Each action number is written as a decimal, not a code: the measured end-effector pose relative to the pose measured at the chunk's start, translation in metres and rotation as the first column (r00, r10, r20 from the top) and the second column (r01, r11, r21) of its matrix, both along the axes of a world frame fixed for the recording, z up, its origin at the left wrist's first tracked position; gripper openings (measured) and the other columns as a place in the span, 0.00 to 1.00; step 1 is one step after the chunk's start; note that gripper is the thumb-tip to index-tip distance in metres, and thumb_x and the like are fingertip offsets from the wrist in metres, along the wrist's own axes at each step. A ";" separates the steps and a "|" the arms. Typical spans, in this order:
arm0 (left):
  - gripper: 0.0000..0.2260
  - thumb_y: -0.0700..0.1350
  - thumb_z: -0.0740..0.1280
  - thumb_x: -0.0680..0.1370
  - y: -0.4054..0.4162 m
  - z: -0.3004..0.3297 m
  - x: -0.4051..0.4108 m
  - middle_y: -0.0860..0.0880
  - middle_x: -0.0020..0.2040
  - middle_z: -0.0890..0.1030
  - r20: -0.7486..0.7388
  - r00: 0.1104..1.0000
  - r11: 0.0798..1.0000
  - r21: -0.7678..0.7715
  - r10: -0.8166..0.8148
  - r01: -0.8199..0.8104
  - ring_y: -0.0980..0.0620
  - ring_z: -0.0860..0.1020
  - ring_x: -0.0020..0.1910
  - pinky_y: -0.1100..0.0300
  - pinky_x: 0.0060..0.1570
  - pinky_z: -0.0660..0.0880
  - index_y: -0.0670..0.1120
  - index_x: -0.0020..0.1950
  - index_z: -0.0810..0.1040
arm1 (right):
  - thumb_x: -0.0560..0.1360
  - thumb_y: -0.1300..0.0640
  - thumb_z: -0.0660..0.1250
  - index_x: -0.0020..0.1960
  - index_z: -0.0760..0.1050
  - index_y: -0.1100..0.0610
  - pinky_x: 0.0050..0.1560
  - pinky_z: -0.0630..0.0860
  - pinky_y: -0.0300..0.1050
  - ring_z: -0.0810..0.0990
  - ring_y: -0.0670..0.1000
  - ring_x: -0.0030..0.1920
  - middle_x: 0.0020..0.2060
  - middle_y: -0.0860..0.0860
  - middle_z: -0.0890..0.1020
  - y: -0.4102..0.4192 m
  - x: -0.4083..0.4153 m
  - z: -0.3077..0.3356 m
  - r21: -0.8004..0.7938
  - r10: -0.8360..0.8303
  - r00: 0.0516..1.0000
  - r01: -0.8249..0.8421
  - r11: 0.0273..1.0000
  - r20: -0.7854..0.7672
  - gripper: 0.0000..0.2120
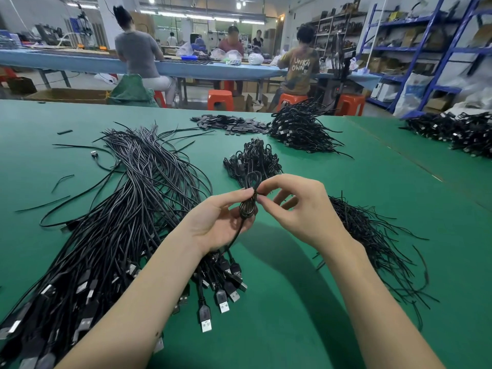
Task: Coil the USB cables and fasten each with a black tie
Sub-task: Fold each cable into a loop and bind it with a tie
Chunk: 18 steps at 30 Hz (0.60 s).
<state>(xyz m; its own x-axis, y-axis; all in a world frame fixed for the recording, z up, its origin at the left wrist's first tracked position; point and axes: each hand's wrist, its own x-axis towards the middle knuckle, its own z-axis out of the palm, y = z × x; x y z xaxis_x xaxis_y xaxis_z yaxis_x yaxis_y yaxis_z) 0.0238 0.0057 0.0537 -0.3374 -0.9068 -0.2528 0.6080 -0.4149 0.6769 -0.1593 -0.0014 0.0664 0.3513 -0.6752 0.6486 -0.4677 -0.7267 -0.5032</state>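
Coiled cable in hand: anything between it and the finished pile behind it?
Nothing visible. Left hand holds the coiled cable while right hand pinches the tie at its middle, in the air. The pile of tied coils lies just beyond on the green table, bare mat between.

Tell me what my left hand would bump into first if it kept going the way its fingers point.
Probably the small pile of coiled cables just beyond the left hand, which holds a coiled cable above the green table. Depth is unclear, so it might pass over.
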 end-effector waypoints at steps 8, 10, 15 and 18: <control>0.11 0.38 0.75 0.66 0.000 -0.002 -0.002 0.44 0.40 0.80 -0.038 0.998 0.999 -0.022 0.046 -0.047 0.51 0.78 0.37 0.62 0.41 0.78 0.41 0.47 0.81 | 0.74 0.56 0.74 0.47 0.82 0.49 0.35 0.80 0.43 0.81 0.46 0.35 0.41 0.40 0.83 0.002 0.016 -0.008 -0.052 -0.076 0.994 0.080 0.995 0.083 0.04; 0.11 0.37 0.74 0.67 -0.001 -0.004 -0.004 0.45 0.41 0.80 -0.054 0.996 0.995 -0.060 0.074 -0.077 0.52 0.77 0.38 0.62 0.42 0.77 0.42 0.48 0.80 | 0.74 0.58 0.75 0.44 0.83 0.51 0.33 0.78 0.39 0.82 0.46 0.34 0.37 0.40 0.84 0.002 0.020 -0.011 0.033 -0.124 0.975 0.120 0.992 0.185 0.03; 0.09 0.36 0.74 0.66 -0.001 -0.008 -0.008 0.46 0.42 0.85 0.078 0.982 0.957 -0.249 0.174 -0.150 0.52 0.80 0.40 0.63 0.47 0.76 0.45 0.42 0.81 | 0.76 0.66 0.72 0.42 0.82 0.62 0.35 0.82 0.41 0.79 0.45 0.27 0.32 0.52 0.82 0.000 0.020 0.000 0.684 -0.209 0.816 -0.278 0.674 0.538 0.04; 0.09 0.38 0.79 0.61 0.001 -0.004 -0.010 0.46 0.42 0.85 0.216 0.945 0.899 -0.415 0.246 -0.139 0.53 0.82 0.41 0.66 0.44 0.77 0.48 0.36 0.84 | 0.69 0.68 0.74 0.39 0.82 0.66 0.30 0.80 0.35 0.80 0.45 0.27 0.32 0.55 0.82 0.001 0.009 0.005 0.674 -0.485 0.533 -0.717 0.176 0.693 0.02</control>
<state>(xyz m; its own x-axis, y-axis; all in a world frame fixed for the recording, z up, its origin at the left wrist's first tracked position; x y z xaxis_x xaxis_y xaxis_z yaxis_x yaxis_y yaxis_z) 0.0139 0.0067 0.0494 -0.1178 -0.9898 0.0805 0.4316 0.0220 0.9018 -0.1500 -0.0005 0.0715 0.3805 -0.8446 -0.3767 0.4981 0.5303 -0.6860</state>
